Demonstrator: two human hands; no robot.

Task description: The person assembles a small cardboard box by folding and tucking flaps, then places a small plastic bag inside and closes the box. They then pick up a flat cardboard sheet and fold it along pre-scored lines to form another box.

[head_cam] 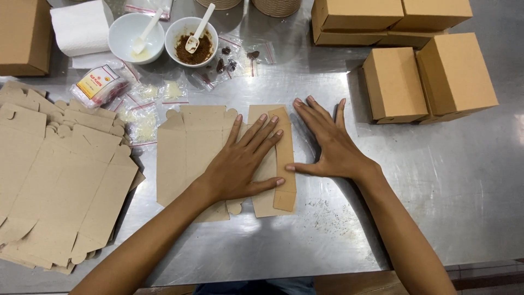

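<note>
Pressing flat, your left hand point(240, 166) lay spread on the carton blank point(199, 155) near the middle of the table point(436, 180), fingers point(261, 131) released and extended, gripping nothing. Your right hand point(330, 145) lay open too, palm on the steel just beside the blank's right edge, its thumb touching the folded flap point(286, 164).

The blank looked like thin brown card: light, stiff enough to hold a crease, easily bent or dented, and likely to slide on the smooth steel. It seemed best taken by its edges or flaps, with a flat palm holding it down.

A stack of blanks point(60, 180) covered the table's left edge. Made-up brown boxes point(431, 79) stood toward the far right corner, with more point(382, 19) behind them at the far edge. Along the far edge stood a white bowl point(135, 35) of pale paste and another bowl point(191, 43) of brown powder, each with a white spoon. Small clear zip bags point(139, 112) with red-striped tops lay between the bowls and the blank, and a packet point(101, 84) with a yellow and red label lay toward the far left.
</note>
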